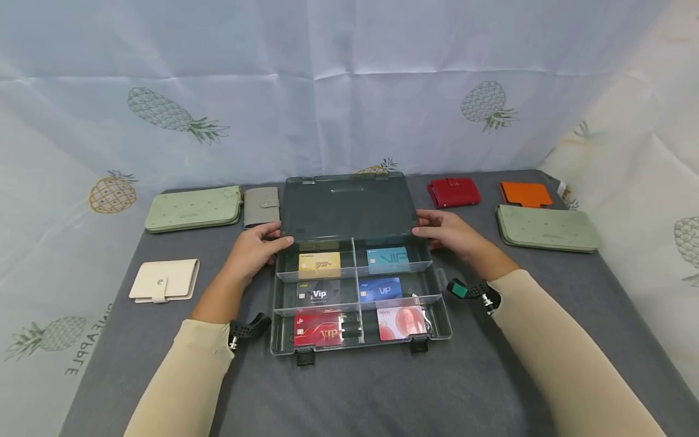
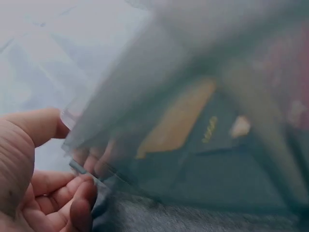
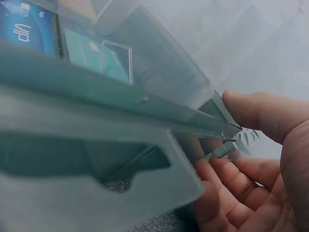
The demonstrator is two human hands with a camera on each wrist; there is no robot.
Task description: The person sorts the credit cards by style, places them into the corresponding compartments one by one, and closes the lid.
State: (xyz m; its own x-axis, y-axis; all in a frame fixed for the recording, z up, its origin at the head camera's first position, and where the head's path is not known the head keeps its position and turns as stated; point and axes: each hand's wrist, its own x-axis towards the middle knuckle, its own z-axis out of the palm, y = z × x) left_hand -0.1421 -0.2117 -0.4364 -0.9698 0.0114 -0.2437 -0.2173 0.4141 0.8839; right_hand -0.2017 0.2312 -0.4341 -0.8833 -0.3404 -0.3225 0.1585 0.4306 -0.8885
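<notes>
Both hands are on the lid [image 1: 349,206] of the organiser box [image 1: 360,294] in the middle of the counter [image 1: 382,388]. The left hand [image 1: 255,249] pinches the lid's near left corner, thumb on top and fingers curled beneath, as the left wrist view shows; the right hand [image 1: 449,233] does the same at the near right corner. So each hand is clamped on the lid, well apart from the other, one per side.

The lid stands part-way between open and closed, hinged at the far edge. Which way it is travelling cannot be told. Either way, the next move looks to call for an even swing on both corners so the thin panel does not twist.

The box is smoky translucent plastic, hard and glossy, rectangular, with six compartments and two dark latches [image 1: 306,357] at the front. One flat glossy card lies in each: gold card [image 1: 319,265], teal card [image 1: 388,260], black card [image 1: 318,292], blue card [image 1: 380,289], red card [image 1: 318,328], pink-and-white card [image 1: 401,322].

Around it lie soft, leather-like wallets: green wallet [image 1: 193,209], grey wallet [image 1: 261,206], cream wallet [image 1: 165,280], red wallet [image 1: 454,192], orange wallet [image 1: 526,194]. The counter cover is grey felt-like cloth.
</notes>
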